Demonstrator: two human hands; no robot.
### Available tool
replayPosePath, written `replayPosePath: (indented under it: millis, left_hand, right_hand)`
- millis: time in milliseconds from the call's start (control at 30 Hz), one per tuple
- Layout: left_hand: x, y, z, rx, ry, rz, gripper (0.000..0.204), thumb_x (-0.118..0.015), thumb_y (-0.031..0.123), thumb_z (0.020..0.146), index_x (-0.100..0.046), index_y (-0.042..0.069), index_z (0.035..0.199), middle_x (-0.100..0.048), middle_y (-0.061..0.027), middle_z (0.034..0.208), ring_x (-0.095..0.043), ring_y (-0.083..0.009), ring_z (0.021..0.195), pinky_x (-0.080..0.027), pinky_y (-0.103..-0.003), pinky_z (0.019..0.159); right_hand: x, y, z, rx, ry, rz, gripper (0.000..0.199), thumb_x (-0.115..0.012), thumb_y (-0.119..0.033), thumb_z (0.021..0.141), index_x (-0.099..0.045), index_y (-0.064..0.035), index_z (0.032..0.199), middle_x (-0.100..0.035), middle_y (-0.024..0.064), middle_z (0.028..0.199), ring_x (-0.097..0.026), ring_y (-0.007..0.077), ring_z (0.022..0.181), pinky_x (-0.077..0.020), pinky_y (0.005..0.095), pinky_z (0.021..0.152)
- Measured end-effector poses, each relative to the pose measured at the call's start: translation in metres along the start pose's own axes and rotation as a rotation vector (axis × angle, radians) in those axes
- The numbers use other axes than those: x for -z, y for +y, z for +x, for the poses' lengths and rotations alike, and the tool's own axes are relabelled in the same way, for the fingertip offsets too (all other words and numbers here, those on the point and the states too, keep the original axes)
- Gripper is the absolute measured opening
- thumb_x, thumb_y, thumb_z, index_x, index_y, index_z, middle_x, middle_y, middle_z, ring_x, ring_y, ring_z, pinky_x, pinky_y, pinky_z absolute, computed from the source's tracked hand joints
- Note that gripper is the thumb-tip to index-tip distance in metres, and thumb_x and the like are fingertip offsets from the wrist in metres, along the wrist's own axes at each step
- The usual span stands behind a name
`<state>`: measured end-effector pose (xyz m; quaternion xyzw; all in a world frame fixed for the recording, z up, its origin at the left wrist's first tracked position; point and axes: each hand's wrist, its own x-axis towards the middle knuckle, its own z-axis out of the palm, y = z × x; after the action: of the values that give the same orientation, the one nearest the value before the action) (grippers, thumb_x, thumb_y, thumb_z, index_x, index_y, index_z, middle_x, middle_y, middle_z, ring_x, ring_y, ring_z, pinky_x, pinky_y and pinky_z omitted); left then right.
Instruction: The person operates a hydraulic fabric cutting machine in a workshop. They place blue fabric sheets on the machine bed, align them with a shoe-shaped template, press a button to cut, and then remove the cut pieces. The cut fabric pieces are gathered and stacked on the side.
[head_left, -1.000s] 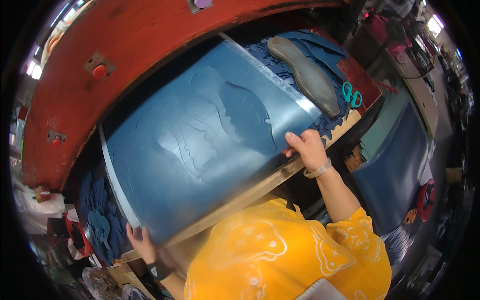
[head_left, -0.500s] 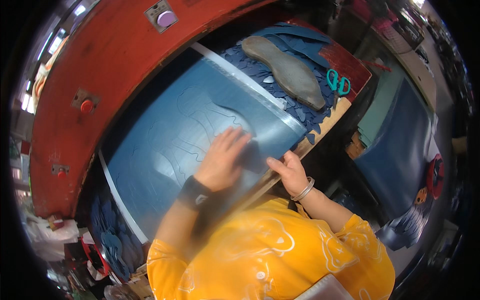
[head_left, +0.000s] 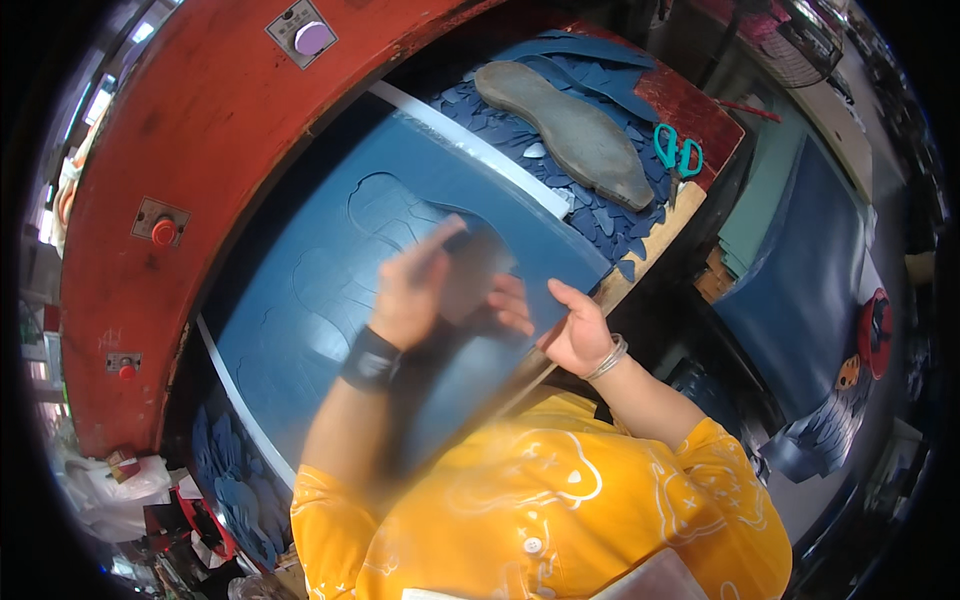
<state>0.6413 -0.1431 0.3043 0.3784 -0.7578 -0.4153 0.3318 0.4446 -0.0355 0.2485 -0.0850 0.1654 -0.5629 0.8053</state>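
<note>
A large blue sheet (head_left: 290,240) lies before me, with several sole-shaped outlines cut into it. Above its middle is my left hand (head_left: 408,290), with a black wristband and blurred by motion. It holds a greyish-blue thin piece (head_left: 468,280), smeared too. Fingertips show past the far side of that piece. By the sheet's near right corner is my right hand (head_left: 580,332), wearing bracelets. Its thumb is raised away from the other fingers, which are partly hidden, and I see nothing in it.
A red machine beam (head_left: 240,100) with buttons spans the far left. Blue scraps (head_left: 605,215), a grey sole-shaped block (head_left: 565,130) and teal-handled scissors (head_left: 678,152) lie at the far right. Blue sheets (head_left: 790,280) are stacked beyond the wooden strip (head_left: 650,245). More blue pieces (head_left: 235,490) lie lower left.
My left hand has risen off the sheet and turned, bringing the thin piece up with it. My right thumb has lifted from the sheet's edge.
</note>
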Motion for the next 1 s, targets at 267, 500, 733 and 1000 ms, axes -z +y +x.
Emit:
replayPosePath:
  millis: [267,500,733,1000]
  left_hand:
    - [0.258,0.077,0.046,-0.045,0.851,-0.549,0.034,-0.047,0.019,0.099,-0.051,-0.004,0.123,-0.06,-0.0163,0.12,-0.058,-0.0302,0.111,-0.044,-0.045,0.1]
    - [0.211,0.071,-0.032,-0.276,0.392,0.163,0.036,-0.06,0.021,0.093,-0.058,0.002,0.123,-0.066,-0.0141,0.114,-0.069,-0.0229,0.085,-0.056,-0.031,0.076]
    - [0.051,0.004,-0.127,-0.214,-0.404,0.385,0.079,-0.065,0.003,0.06,-0.043,0.002,0.136,-0.043,-0.0172,0.141,-0.037,-0.0361,0.134,-0.027,-0.049,0.112]
    - [0.053,-0.012,-0.129,-0.324,-0.359,0.399,0.067,-0.064,0.002,0.064,-0.051,0.004,0.129,-0.052,-0.0201,0.131,-0.049,-0.0364,0.123,-0.039,-0.046,0.104]
  right_hand:
    - [0.009,0.009,-0.002,0.081,0.176,-0.035,0.042,-0.038,-0.028,0.1,-0.043,-0.0014,0.132,-0.049,0.0167,0.136,-0.045,0.0324,0.127,-0.0378,0.042,0.105]
    - [-0.004,0.057,-0.025,-0.167,-0.013,0.009,0.039,-0.051,-0.014,0.095,-0.045,-0.0055,0.133,-0.054,0.0089,0.129,-0.05,0.0222,0.121,-0.0372,0.0396,0.105]
    - [-0.023,0.092,-0.024,-0.335,0.136,0.195,0.036,-0.054,-0.015,0.095,-0.046,-0.0073,0.13,-0.055,0.0057,0.126,-0.053,0.0194,0.114,-0.0387,0.0373,0.103]
    - [-0.03,0.104,-0.027,-0.08,0.174,-0.084,0.03,-0.049,-0.022,0.098,-0.052,-0.0034,0.121,-0.061,0.0081,0.115,-0.059,0.0207,0.104,-0.0454,0.0373,0.096]
